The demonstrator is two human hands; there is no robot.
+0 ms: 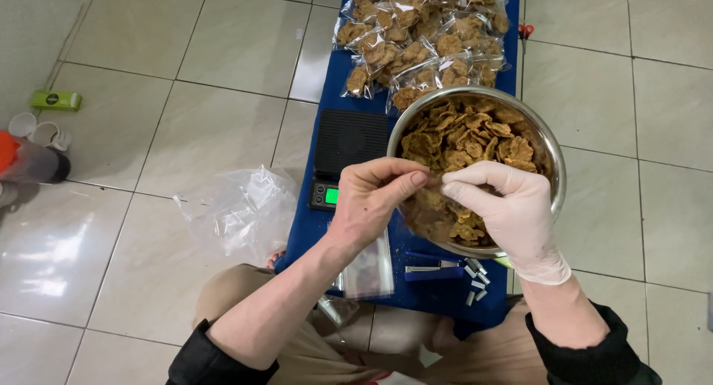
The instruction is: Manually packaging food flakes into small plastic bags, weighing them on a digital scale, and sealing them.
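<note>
My bare left hand (375, 199) and my right hand (505, 210) in a white glove pinch the top of a small clear plastic bag (434, 220) partly filled with brown crisps. They hold it over the near rim of a round steel bowl (553, 166) full of the same brown crisps (468, 136). Both hands meet at the bag's mouth, fingertips touching.
A black digital scale (345, 151) with a green display sits left of the bowl on a low blue table (308, 229). Several filled crisp bags (423, 36) lie at the far end. A blue stapler (434, 271), loose staples and empty clear bags (241, 210) lie nearby.
</note>
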